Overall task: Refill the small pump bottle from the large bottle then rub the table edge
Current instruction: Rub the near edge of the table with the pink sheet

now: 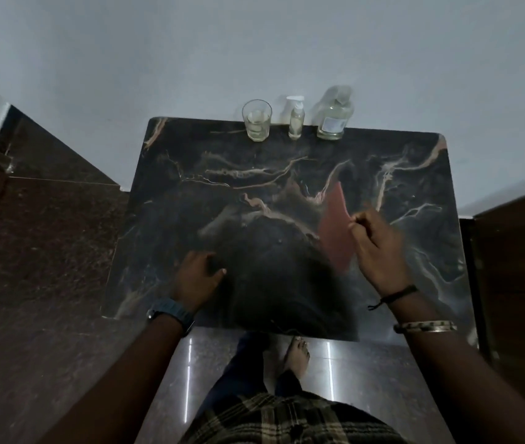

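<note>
Marble table bears round glass large bottle, slim small pump bottle.

Blue watch on left wrist, black cord and pale bracelet on right, plaid shirt.

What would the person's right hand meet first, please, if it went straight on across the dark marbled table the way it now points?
Probably nothing nearby: the right hand points up-left over bare dark marbled table. Farther on stands the small clear pump bottle, though depth is unclear.

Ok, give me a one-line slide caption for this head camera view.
Both hands hover over the marble table; glass, pump bottle and large bottle untouched.
</note>
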